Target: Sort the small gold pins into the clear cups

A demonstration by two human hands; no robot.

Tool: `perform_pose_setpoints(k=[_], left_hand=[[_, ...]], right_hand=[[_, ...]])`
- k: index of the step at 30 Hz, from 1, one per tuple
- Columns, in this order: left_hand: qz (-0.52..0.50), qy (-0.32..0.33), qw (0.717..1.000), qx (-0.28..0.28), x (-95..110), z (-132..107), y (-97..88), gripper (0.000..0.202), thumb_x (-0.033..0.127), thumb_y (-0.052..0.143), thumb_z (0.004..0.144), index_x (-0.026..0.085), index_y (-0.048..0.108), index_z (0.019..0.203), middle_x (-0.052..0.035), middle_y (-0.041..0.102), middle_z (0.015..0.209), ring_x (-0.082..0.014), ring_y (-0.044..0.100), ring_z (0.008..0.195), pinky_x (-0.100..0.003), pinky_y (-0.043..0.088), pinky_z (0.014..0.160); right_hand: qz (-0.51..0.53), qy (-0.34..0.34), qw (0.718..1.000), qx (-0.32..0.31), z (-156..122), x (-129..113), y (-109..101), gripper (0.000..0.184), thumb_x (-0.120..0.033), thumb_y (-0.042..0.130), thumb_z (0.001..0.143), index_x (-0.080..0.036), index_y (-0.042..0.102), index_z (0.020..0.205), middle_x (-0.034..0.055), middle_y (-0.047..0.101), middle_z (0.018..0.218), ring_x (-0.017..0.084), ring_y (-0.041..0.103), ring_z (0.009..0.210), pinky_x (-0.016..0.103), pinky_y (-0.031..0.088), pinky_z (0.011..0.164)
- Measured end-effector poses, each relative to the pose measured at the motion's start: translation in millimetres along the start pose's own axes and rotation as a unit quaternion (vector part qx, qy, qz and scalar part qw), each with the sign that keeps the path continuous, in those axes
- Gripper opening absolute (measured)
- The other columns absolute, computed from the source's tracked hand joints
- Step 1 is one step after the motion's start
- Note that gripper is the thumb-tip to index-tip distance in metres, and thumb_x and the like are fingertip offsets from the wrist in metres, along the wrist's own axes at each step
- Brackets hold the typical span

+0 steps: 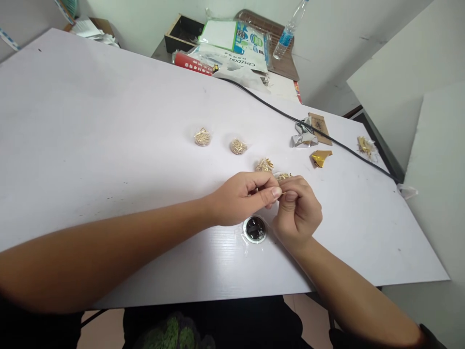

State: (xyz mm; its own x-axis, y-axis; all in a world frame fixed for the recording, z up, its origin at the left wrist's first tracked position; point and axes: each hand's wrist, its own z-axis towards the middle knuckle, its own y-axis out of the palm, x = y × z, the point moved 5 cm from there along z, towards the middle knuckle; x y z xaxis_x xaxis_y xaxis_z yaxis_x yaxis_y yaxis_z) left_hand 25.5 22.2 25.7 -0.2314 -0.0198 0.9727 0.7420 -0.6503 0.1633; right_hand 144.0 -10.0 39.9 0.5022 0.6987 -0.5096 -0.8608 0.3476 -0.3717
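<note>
The thin gold piece (pixel 283 192) pinched between the left hand (pixel 241 198) and the right hand (pixel 297 209) is too small to identify, and curled fingers hide most of it. Just beyond the hands, the small gold heap (pixel 284 177) is partly covered by the right hand's knuckles. Nearer than the hands, the round black disc (pixel 255 229) is partly hidden, and its glossy wrap obscures detail.

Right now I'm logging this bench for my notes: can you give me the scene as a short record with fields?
left hand: fingertips pinched against the right, on something too small to tell
right hand: pinching a thin gold pin
gold pin piles: several in a row on the white table
round black part: below the hands
black cable: runs across the table's far right
</note>
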Motion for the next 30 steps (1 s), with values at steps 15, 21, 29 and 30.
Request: perform_pose_setpoints(k=[15, 21, 29, 30], left_hand=[[0.157, 0.134, 0.973, 0.098, 16, -7, 1.5, 0.020, 0.023, 0.050, 0.093, 0.017, 0.051, 0.074, 0.0033, 0.049, 0.065, -0.0089, 0.042, 0.061, -0.023, 0.038, 0.057], [0.195, 0.172, 0.957, 0.129, 18, -9, 1.3, 0.021, 0.020, 0.049, 0.094, 0.018, 0.049, 0.073, 0.0030, 0.050, 0.065, -0.0090, 0.044, 0.061, -0.022, 0.039, 0.057], [0.216, 0.206, 0.943, 0.150, 19, -12, 2.3, 0.021, 0.019, 0.049, 0.094, 0.018, 0.048, 0.073, 0.0028, 0.049, 0.066, -0.0094, 0.045, 0.063, -0.023, 0.041, 0.059], [0.219, 0.208, 0.941, 0.154, 19, -12, 2.3, 0.021, 0.019, 0.049, 0.094, 0.018, 0.048, 0.073, 0.0028, 0.049, 0.066, -0.0095, 0.046, 0.063, -0.023, 0.042, 0.059]], right_hand=[[0.103, 0.096, 0.989, 0.039, -5, 0, 8, 0.023, -0.024, 0.045, 0.101, -0.021, 0.054, 0.079, -0.0009, 0.049, 0.066, 0.015, 0.048, 0.062, 0.034, 0.040, 0.059], [0.140, 0.157, 0.977, 0.041, -10, 4, 11, 0.026, -0.029, 0.046, 0.101, -0.021, 0.052, 0.076, -0.0005, 0.048, 0.069, 0.015, 0.048, 0.066, 0.034, 0.039, 0.063], [0.131, 0.204, 0.969, 0.052, -18, 7, 13, 0.027, -0.039, 0.046, 0.100, -0.023, 0.051, 0.079, -0.0003, 0.048, 0.071, 0.016, 0.050, 0.067, 0.034, 0.043, 0.064], [0.134, 0.208, 0.967, 0.052, -18, 8, 13, 0.027, -0.039, 0.047, 0.100, -0.023, 0.052, 0.079, -0.0003, 0.049, 0.071, 0.016, 0.050, 0.068, 0.034, 0.043, 0.064]])
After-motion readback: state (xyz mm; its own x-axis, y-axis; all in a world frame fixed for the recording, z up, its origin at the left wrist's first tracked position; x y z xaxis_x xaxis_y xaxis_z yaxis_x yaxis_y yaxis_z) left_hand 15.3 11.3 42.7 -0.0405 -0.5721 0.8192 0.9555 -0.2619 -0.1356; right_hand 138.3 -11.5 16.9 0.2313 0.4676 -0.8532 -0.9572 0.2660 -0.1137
